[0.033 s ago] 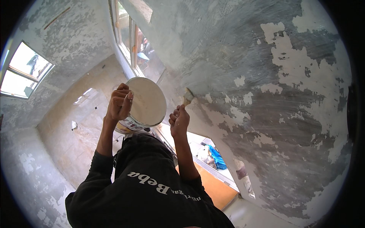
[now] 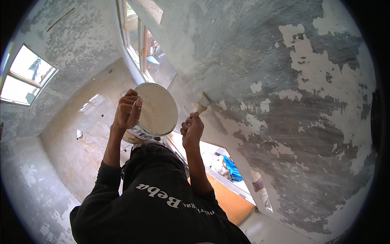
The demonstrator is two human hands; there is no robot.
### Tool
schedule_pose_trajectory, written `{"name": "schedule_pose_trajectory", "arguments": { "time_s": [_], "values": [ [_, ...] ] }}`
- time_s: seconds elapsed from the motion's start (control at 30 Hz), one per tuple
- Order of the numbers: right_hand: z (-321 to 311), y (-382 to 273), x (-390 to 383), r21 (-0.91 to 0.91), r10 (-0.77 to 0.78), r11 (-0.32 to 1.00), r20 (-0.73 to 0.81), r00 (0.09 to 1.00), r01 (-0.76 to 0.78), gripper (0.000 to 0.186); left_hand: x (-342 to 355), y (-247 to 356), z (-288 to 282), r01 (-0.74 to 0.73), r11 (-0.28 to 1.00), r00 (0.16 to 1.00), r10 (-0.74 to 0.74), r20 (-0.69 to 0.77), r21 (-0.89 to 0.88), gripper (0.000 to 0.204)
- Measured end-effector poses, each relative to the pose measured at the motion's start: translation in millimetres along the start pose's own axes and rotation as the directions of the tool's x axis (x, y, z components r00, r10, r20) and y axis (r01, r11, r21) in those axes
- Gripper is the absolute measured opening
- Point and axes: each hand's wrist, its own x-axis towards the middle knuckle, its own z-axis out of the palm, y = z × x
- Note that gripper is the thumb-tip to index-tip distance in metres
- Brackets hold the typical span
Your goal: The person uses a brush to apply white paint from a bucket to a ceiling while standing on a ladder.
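My left hand is closed over the rim of a round white paint bucket, holding it tilted in front of my body. Pale, off-white material shows inside the bucket. In my right hand is a paintbrush, its handle gripped in closed fingers just right of the bucket. The bristles are at the wall and seem to touch it. That wall is patchy, with dark grey streaks and lighter peeled areas.
A window frame stands beyond the bucket, and a second window is at far left. Tiled floor spreads below left, with a small white scrap on it. An orange-brown panel and blue sheeting lie at lower right.
The brush head has shifted slightly to the right along the wall, with my right hand moving a little. My left hand and the bucket look unmoved.
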Motion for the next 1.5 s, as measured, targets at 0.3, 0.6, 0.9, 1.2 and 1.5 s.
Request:
{"name": "schedule_pose_trajectory", "arguments": {
  "time_s": [0.3,0.6,0.9,1.2,1.5],
  "values": [
    [25,-22,-24,-0.227,-0.442,0.863,0.090,0.892,0.451,0.036,2,-2,-2,0.014,1.000,0.999,-0.014,0.038,-0.012,0.044],
    [-25,52,54,-0.128,-0.047,0.990,0.054,0.997,0.053,0.034,6,-4,1,-0.032,0.999,0.998,0.034,0.053,-0.031,0.043],
    [12,-6,-4,-0.240,-0.139,0.959,0.056,0.989,0.148,0.037,0,-2,-4,-0.025,1.000,0.999,0.024,0.043,0.018,0.046],
    [65,-71,-20,-0.263,-0.587,0.737,0.207,0.783,0.622,0.037,3,-1,-4,-0.059,0.998,0.998,0.059,0.012,0.025,0.041],
    [5,70,105,-0.321,-0.332,0.881,0.106,0.937,0.348,0.043,22,11,-17,-0.178,0.980,0.984,0.179,-0.003,0.093,0.037]
  ]
}}
